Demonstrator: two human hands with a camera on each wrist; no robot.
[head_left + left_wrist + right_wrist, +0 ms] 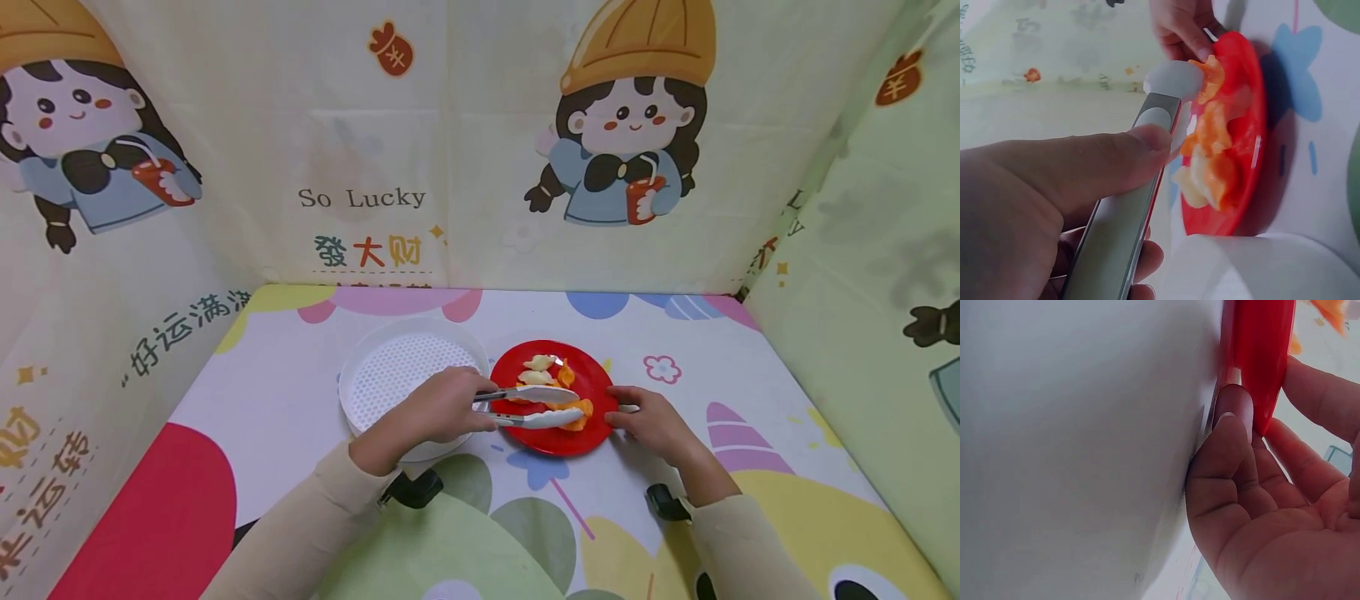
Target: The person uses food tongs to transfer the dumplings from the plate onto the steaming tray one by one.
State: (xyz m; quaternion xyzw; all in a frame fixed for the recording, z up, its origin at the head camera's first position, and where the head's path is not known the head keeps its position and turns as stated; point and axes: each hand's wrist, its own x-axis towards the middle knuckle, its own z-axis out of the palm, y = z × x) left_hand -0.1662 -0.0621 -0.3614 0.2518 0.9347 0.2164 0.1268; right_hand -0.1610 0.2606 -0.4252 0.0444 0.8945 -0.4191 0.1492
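My left hand [442,404] holds a pair of metal tongs [536,395] with pale tips, which reach over the red plate [602,392]. Between those tips lies an orange dumpling-shaped piece [577,414]; in the left wrist view an orange piece [1211,78] shows right at the pale tip. Several more orange and cream dumpling-shaped pieces [538,362] sit together on the plate. At the plate's right side my right hand [651,421] pinches the rim. In the right wrist view its fingers [1235,412] are under the rim of the plate [1263,362].
To the left of the plate, close beside it, stands a round white tray [351,379] with a perforated bottom, partly behind my left hand. A patterned cloth [285,400] covers the table. Printed cloth walls [480,167] close off the back and both sides.
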